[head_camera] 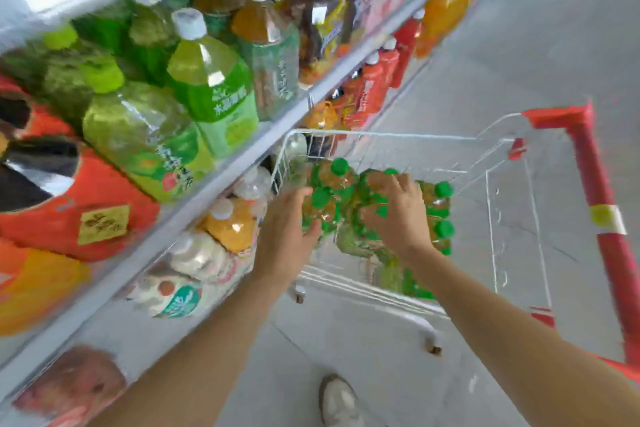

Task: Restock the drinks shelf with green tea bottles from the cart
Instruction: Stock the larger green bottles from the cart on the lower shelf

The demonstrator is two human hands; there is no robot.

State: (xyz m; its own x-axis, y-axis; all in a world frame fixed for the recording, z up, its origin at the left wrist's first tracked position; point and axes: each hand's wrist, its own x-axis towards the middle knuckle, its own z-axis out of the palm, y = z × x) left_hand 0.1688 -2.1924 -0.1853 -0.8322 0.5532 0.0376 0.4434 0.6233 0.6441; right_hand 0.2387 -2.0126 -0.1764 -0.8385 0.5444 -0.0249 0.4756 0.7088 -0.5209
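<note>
Bare forearms (519, 333) and one whitish shoe (338, 400).

Green-capped tea bottles (337, 184) clustered in wire cart (381, 137), beside drinks shelf (221, 170)

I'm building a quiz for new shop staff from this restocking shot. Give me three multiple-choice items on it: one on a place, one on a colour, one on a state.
1. Where are the green tea bottles?
A. on the floor
B. in the wire cart
C. on the top shelf

2. What colour is the cart's handle?
A. blue
B. red
C. black

3. What state are the bottles in the cart in?
A. capped
B. open, caps off
C. crushed flat

Answers:
1 B: the bottles lie inside the white wire basket, where the left hand and right hand reach.
2 B: the bar along the cart's far side is plainly red.
3 A: green caps sit on the necks that show.
</note>
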